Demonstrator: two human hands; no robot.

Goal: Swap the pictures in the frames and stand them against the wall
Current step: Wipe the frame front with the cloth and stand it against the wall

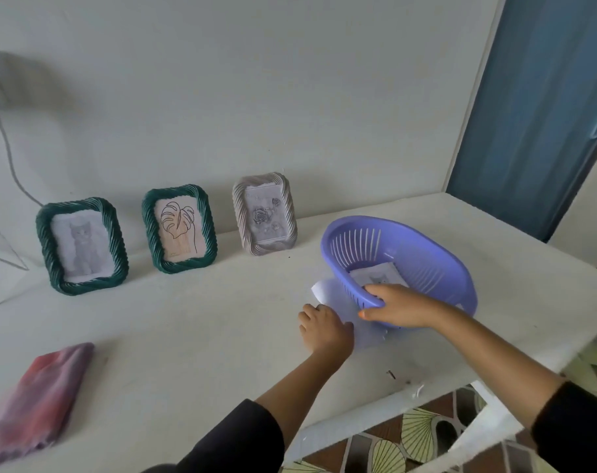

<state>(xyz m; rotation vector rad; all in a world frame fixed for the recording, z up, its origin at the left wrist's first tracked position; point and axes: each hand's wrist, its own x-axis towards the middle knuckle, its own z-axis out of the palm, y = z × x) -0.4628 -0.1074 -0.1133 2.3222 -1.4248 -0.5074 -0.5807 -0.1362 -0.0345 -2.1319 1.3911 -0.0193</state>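
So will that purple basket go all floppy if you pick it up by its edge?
Probably not: the purple basket holds its oval shape with the right hand gripping one rim. It's likely light, being thin slotted plastic. Tilted like this, the picture inside might slide.

Soft, even daylight, faint shadows behind the frames point(179, 230), wide-angle bending and blur at edges.

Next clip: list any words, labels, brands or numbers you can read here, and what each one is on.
No text here can be read.
Rose picture: faint marks along its top edge, too blurred to read.
Leaf picture: tiny marks at its lower left corner, too small to read.
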